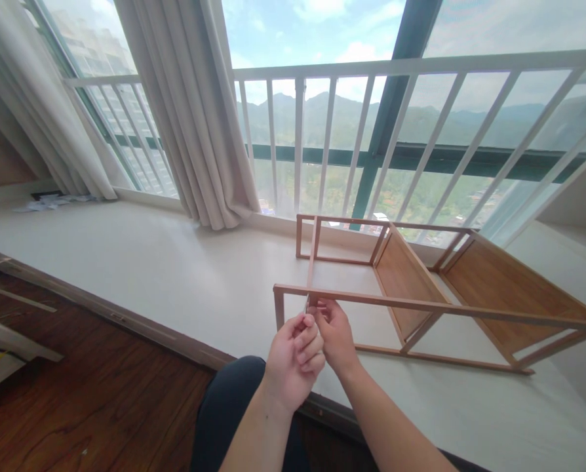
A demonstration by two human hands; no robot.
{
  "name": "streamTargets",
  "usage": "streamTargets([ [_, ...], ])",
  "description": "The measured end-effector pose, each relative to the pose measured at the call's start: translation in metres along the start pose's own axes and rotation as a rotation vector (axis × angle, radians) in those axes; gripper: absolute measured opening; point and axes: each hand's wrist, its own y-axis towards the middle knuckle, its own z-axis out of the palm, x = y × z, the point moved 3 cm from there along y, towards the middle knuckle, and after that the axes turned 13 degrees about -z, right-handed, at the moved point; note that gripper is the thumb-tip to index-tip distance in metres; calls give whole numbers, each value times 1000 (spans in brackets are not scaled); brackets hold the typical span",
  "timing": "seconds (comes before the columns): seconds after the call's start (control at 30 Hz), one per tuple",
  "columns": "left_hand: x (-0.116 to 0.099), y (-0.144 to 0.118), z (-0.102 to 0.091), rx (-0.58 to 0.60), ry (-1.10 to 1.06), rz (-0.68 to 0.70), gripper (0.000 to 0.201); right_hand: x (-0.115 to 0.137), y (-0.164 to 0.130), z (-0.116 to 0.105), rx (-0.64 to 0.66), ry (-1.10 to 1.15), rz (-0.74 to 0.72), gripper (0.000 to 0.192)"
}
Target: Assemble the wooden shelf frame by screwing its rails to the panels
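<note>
A light wooden shelf frame (435, 305) lies on its side on the white window ledge (140, 262). My left hand (293, 360) and my right hand (336, 335) are held close together just below the frame's near top rail, at the joint with a cross rail. The fingers of both hands are curled at a small thin item near that joint; the item itself is too small to make out. My right fingertips touch the rail.
A white railing (352, 131) and large windows stand behind the ledge. Beige curtains (195, 118) hang at the left. Papers (52, 202) lie at the ledge's far left. Dark wood floor (86, 393) and my dark-clothed knee (234, 393) are below.
</note>
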Motion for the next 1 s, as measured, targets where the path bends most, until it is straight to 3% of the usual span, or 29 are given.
streamTargets([
  [0.13,3,-4,5,133,-159,59,20,5,5,-2,-32,-60,2,25],
  [0.23,8,0,2,77,-47,95,20,8,6,-2,-32,-71,6,24],
  [0.3,9,5,-6,-77,146,173,22,8,6,-1,-26,-71,9,24],
  [0.47,0,0,-20,-575,850,638,45,6,4,-1,-33,-68,7,26],
  [0.6,-7,-7,-15,-756,1264,793,42,6,3,-1,-34,-53,9,28],
  [0.67,-8,-7,-13,-778,1357,811,41,7,3,-1,-35,-47,11,29],
  [0.77,-5,0,-16,-721,1291,718,42,9,2,-1,-43,-45,14,27],
  [0.87,-3,13,-29,-652,1132,602,42,11,1,-1,-62,-51,13,24],
  [1.0,-12,31,-52,-677,1084,573,37,12,-4,0,-98,-55,0,23],
])
